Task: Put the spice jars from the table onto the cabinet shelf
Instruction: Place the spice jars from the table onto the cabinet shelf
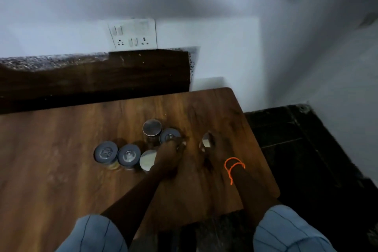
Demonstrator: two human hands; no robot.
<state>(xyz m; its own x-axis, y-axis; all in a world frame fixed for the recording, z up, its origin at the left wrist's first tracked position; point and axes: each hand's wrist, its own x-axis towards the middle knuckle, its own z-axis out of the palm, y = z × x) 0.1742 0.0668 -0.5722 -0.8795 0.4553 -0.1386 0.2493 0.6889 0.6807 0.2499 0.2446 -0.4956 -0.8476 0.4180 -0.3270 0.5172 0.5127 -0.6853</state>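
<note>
Six spice jars stood clustered on the wooden table, seen lid-up. Taking the steel-lidded jar as landmark: a grey-lidded jar touched it on the right, and nearer the person to its left sat two more grey-lidded jars beside a shiny-lidded jar. The left hand lay against the grey-lidded jar by the landmark; blur hid whether its fingers had closed. Well right of the landmark, the right hand, an orange thread at its wrist, had fingers wrapped around another shiny-lidded jar.
</note>
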